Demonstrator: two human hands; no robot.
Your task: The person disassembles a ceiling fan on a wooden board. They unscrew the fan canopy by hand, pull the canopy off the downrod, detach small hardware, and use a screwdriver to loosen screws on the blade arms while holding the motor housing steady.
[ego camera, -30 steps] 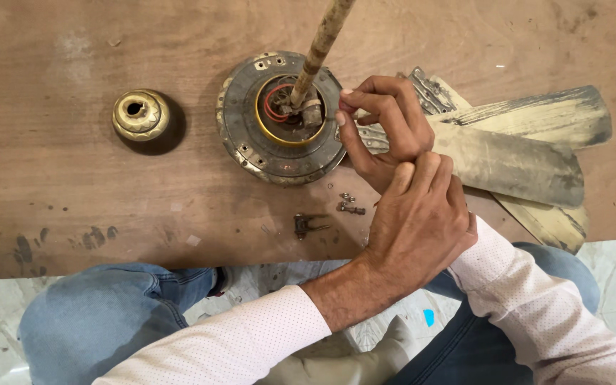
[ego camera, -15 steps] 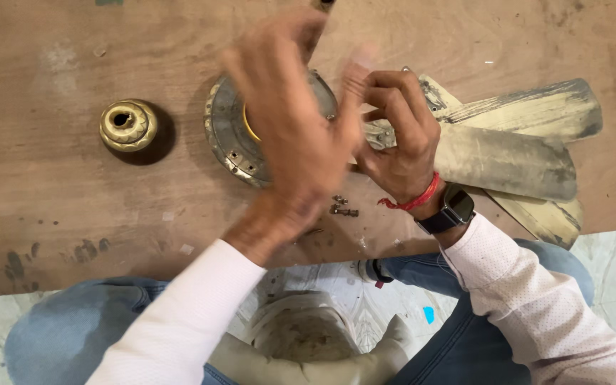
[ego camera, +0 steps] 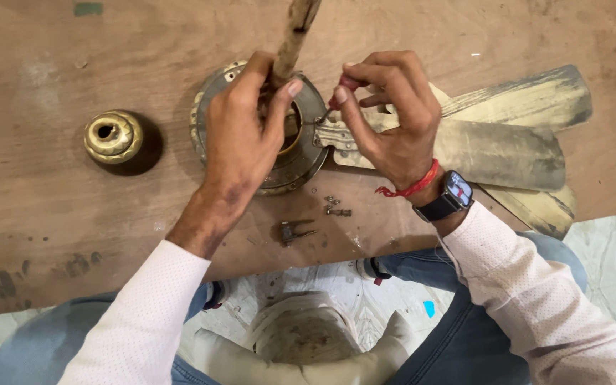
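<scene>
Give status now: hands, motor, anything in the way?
Left hand grips rod. Right hand pinches red tool at motor. Blades alongside, loose screws near.

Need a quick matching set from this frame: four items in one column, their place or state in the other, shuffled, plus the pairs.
Things:
1. left hand
2. right hand
3. brass cap
4. loose screws

Places or states:
A. stands alone on the board, left of the motor housing
B. grips the upright rod over the housing
C. lie on the board just below the housing
D. pinches a red-handled tool at the blade bracket

Pairs: 1-B, 2-D, 3-A, 4-C
</scene>
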